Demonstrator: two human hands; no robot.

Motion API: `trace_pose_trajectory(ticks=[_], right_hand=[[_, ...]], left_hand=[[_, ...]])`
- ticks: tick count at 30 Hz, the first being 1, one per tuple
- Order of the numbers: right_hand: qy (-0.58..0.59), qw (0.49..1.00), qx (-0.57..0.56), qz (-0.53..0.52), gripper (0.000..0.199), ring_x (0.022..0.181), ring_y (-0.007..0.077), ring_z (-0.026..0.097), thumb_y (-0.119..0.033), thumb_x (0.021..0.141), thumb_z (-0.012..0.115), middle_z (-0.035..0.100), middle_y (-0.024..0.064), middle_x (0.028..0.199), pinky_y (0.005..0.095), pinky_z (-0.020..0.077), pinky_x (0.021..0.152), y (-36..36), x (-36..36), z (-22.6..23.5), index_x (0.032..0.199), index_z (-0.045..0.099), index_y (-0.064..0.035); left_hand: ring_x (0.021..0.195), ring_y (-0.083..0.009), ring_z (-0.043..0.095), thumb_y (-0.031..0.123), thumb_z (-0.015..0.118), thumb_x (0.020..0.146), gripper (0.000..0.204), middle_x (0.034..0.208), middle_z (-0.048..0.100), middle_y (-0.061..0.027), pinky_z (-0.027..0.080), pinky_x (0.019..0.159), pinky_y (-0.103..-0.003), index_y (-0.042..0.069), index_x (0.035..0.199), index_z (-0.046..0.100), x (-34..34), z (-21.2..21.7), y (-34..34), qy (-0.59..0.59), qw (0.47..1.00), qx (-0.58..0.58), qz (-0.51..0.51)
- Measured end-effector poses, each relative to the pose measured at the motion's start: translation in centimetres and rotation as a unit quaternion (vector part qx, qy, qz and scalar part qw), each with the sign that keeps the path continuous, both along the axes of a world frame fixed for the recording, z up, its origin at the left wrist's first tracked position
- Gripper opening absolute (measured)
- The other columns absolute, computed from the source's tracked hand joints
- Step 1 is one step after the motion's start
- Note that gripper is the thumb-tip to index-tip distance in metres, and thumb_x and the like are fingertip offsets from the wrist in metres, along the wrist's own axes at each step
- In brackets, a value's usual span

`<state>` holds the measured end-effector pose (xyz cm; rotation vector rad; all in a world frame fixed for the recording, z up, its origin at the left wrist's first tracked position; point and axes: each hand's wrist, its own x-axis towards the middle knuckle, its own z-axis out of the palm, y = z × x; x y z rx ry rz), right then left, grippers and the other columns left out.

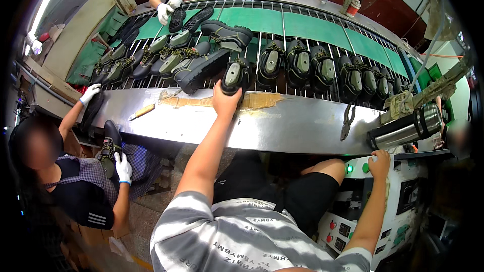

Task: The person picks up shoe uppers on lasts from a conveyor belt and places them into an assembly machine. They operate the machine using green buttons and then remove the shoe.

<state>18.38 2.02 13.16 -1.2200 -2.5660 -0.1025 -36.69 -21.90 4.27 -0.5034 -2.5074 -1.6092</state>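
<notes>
My left hand (225, 102) grips a dark work shoe (235, 75) with an olive-green tongue at the near edge of the roller conveyor. Beside it, one shoe (200, 70) lies on its side, and another shoe (227, 34) rests above that one. On the right, my right hand (381, 165) is curled at the top corner of a pale machine (403, 171), close to a green button (366, 167). A small light-coloured part shows at its fingers; what they hold is hidden.
Rows of shoes (297, 65) stand on the rollers along a green sheet (252, 17). Pliers (347, 122), a wooden-handled tool (142, 112) and a steel flask (406, 127) lie on the metal ledge (302, 121). A gloved co-worker (80, 186) holds a shoe at left; others stand across.
</notes>
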Motion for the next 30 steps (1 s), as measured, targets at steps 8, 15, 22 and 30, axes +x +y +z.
trace_pose_trajectory(ticks=[8, 15, 22, 30], right_hand=[[-0.017, 0.999, -0.017, -0.025, 0.011, 0.095, 0.0315, 0.055, -0.008, 0.065, 0.065, 0.060, 0.0095, 0.086, 0.0419, 0.0414, 0.092, 0.3, -0.4, -0.2, 0.075, 0.061, -0.0064], [-0.041, 0.998, -0.019, -0.031, 0.012, 0.096, 0.0312, 0.053, -0.008, 0.064, 0.065, 0.058, 0.0083, 0.085, 0.0423, 0.0398, 0.094, 0.1, -1.2, -0.5, 0.074, 0.059, -0.0067], [-0.030, 0.999, -0.015, -0.040, 0.012, 0.095, 0.0312, 0.054, -0.008, 0.062, 0.064, 0.058, 0.0083, 0.084, 0.0414, 0.0398, 0.095, 0.1, -0.9, -0.8, 0.074, 0.059, -0.0075], [-0.028, 0.999, -0.009, -0.043, 0.010, 0.094, 0.0312, 0.053, -0.008, 0.064, 0.064, 0.058, 0.0093, 0.085, 0.0416, 0.0396, 0.096, -0.2, -2.1, 0.1, 0.073, 0.059, -0.0068]], left_hand=[[0.110, -0.0323, 0.056, 0.033, 0.085, 0.064, 0.084, 0.119, 0.056, -0.0212, 0.044, 0.095, -0.038, -0.001, 0.128, 0.041, -6.4, -3.8, 5.8, -0.021, 0.996, 0.037, -0.080], [0.110, -0.0359, 0.056, 0.031, 0.085, 0.063, 0.083, 0.118, 0.056, -0.0226, 0.044, 0.094, -0.041, 0.000, 0.126, 0.042, -7.0, -5.0, 7.0, -0.013, 0.997, 0.066, -0.047], [0.122, -0.0395, 0.046, 0.046, 0.078, 0.069, 0.084, 0.122, 0.055, -0.0240, 0.035, 0.104, -0.046, -0.002, 0.128, 0.044, -9.4, -2.5, 3.1, 0.166, 0.954, -0.181, -0.173], [0.138, -0.0365, 0.027, 0.025, 0.047, 0.090, 0.053, 0.153, 0.025, -0.0127, 0.022, 0.109, -0.059, 0.011, 0.141, 0.041, -15.4, -0.7, -2.5, 0.483, 0.591, -0.617, -0.192]])
